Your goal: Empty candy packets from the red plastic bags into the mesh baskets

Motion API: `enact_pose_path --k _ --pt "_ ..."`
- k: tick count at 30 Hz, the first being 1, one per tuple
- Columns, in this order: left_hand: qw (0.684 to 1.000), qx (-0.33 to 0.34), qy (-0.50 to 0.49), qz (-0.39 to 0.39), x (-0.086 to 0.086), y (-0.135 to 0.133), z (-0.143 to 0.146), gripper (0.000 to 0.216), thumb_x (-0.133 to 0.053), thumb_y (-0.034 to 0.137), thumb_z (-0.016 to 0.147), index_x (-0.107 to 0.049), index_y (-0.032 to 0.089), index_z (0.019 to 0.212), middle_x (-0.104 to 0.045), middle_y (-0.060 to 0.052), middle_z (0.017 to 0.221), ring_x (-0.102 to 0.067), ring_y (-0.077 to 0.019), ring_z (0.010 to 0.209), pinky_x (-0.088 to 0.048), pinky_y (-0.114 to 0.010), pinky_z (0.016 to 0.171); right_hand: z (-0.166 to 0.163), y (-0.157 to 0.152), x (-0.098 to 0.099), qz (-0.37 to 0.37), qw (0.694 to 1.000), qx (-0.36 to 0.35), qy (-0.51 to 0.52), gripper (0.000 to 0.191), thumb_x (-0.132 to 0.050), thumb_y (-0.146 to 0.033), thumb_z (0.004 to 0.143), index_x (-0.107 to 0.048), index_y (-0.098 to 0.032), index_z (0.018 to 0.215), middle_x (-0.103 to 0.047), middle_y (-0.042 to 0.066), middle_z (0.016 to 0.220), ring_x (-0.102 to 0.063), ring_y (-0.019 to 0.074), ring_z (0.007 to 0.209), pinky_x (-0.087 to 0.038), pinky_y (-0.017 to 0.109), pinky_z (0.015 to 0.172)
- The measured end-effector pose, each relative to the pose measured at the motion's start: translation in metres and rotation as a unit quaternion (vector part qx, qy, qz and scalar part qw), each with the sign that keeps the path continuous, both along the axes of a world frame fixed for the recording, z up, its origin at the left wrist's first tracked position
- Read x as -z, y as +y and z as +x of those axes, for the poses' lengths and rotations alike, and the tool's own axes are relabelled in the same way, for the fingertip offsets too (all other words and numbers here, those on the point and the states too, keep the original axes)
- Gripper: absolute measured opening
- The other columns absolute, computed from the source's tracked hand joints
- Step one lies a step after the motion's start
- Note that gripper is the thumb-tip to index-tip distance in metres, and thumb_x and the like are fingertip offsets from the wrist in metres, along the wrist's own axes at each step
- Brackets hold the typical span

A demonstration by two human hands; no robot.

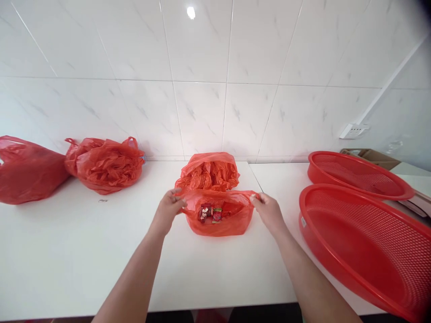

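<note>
Pinched at both rims and spread open at the mouth: small red bag (218, 224), with left hand (170, 204) clenched on the left rim and right hand (267, 208) clenched on the right, standing mid-way along the white table (67, 251), just in front of a second red bag (208, 172) stuffed with crumpled red plastic. Noted inside the small red bag: a few wrapped sweets (212, 213), red and green, at the bottom. Recorded both forearms stretched forward from the near edge, hands level and apart; bulging red bag (106, 163) well apart at left, near red mesh basket (357, 251) and far red mesh basket (357, 175) at right.
</note>
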State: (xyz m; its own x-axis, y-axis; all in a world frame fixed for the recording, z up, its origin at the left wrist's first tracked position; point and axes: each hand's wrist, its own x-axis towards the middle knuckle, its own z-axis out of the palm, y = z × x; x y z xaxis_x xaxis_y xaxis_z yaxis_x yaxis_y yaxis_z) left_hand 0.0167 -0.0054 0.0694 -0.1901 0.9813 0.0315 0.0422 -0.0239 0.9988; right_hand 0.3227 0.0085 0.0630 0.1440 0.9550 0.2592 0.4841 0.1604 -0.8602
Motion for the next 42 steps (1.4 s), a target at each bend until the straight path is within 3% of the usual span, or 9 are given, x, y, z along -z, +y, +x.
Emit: enact_pose_path --k 5,11,15,21,24,28,31,35,42 --pt "0.977 -0.011 -0.167 0.129 -0.079 0.007 0.005 0.048 -0.073 0.022 0.062 -0.05 0.019 0.104 -0.062 0.0 0.079 -0.059 -0.0094 0.064 -0.048 -0.023 0.059 0.002 0.007 -0.071 0.092 0.968 -0.063 0.225 0.022 -0.06 -0.04 0.076 -0.059 -0.019 0.071 -0.061 0.002 0.073 -0.056 0.0142 0.067 -0.046 0.029 0.063" --pt "0.967 0.045 -0.022 0.248 -0.124 -0.013 0.015 0.049 -0.066 0.015 0.068 -0.051 0.024 0.115 -0.06 -0.004 0.106 -0.06 -0.0117 0.08 -0.05 -0.025 0.066 0.011 -0.003 -0.093 0.211 0.953 0.039 0.213 0.014 -0.065 -0.035 0.075 -0.064 -0.021 0.079 -0.063 0.002 0.084 -0.058 0.0165 0.083 -0.046 0.034 0.08" --pt "0.934 0.013 0.2 0.294 -0.127 -0.029 0.027 0.041 -0.057 0.015 0.077 -0.054 0.025 0.117 -0.064 -0.002 0.096 -0.06 -0.0158 0.087 -0.05 -0.028 0.07 0.012 -0.007 -0.085 0.197 0.937 -0.017 0.287 0.016 -0.064 -0.036 0.077 -0.061 -0.022 0.084 -0.064 0.004 0.093 -0.059 0.0201 0.096 -0.047 0.037 0.084" --pt "0.839 0.006 0.446 0.313 -0.13 -0.047 0.048 0.03 -0.048 0.014 0.081 -0.061 0.026 0.106 -0.066 0.001 0.085 -0.058 -0.0155 0.079 -0.047 -0.029 0.07 -0.016 -0.022 -0.083 0.038 0.88 -0.212 0.423 0.037 -0.05 -0.059 0.082 -0.049 -0.023 0.072 -0.039 -0.007 0.05 -0.036 0.0072 0.04 -0.033 0.021 0.041" --pt "0.863 0.015 0.407 0.3 -0.131 -0.052 0.058 0.034 -0.048 0.011 0.08 -0.059 0.027 0.107 -0.065 0.002 0.084 -0.057 -0.0122 0.072 -0.046 -0.026 0.066 -0.033 -0.039 -0.087 0.033 0.893 -0.246 0.375 0.044 -0.036 -0.061 0.087 -0.057 -0.023 0.082 -0.03 -0.008 0.044 -0.022 0.0066 0.037 -0.022 0.02 0.038" --pt "0.927 0.051 0.257 0.267 -0.126 -0.052 0.074 0.036 -0.052 0.011 0.077 -0.057 0.027 0.109 -0.061 0.001 0.085 -0.055 -0.0097 0.066 -0.047 -0.023 0.057 -0.055 -0.057 -0.091 -0.023 0.929 -0.295 0.22 0.032 -0.052 -0.047 0.085 -0.055 -0.026 0.109 -0.04 -0.007 0.056 -0.035 0.0083 0.047 -0.028 0.021 0.044" --pt "0.952 0.121 0.138 0.247 -0.119 -0.051 0.084 0.034 -0.056 0.011 0.077 -0.056 0.025 0.107 -0.058 -0.001 0.088 -0.057 -0.012 0.076 -0.051 -0.024 0.061 -0.07 -0.059 -0.088 -0.055 0.923 -0.356 0.138 0.024 -0.057 -0.046 0.082 -0.057 -0.022 0.083 -0.035 -0.007 0.056 -0.03 0.0078 0.049 -0.024 0.023 0.045" --pt "0.937 0.114 0.135 0.303 -0.105 -0.053 0.088 0.027 -0.059 0.015 0.078 -0.057 0.024 0.103 -0.057 -0.004 0.101 -0.056 -0.0166 0.095 -0.052 -0.031 0.076 -0.077 -0.049 -0.081 -0.062 0.937 -0.313 0.143 0.047 -0.053 -0.05 0.084 -0.035 -0.019 0.052 -0.027 -0.006 0.049 -0.022 0.0066 0.046 -0.017 0.025 0.045" --pt "0.844 0.115 0.368 0.373 -0.069 -0.046 0.078 0.021 -0.064 0.017 0.077 -0.063 0.023 0.096 -0.056 -0.004 0.1 -0.053 -0.017 0.09 -0.049 -0.034 0.077 -0.071 -0.037 -0.073 -0.105 0.912 -0.276 0.284 0.038 -0.049 -0.049 0.085 -0.053 -0.018 0.063 -0.034 -0.006 0.052 -0.025 0.0066 0.044 -0.019 0.024 0.042"
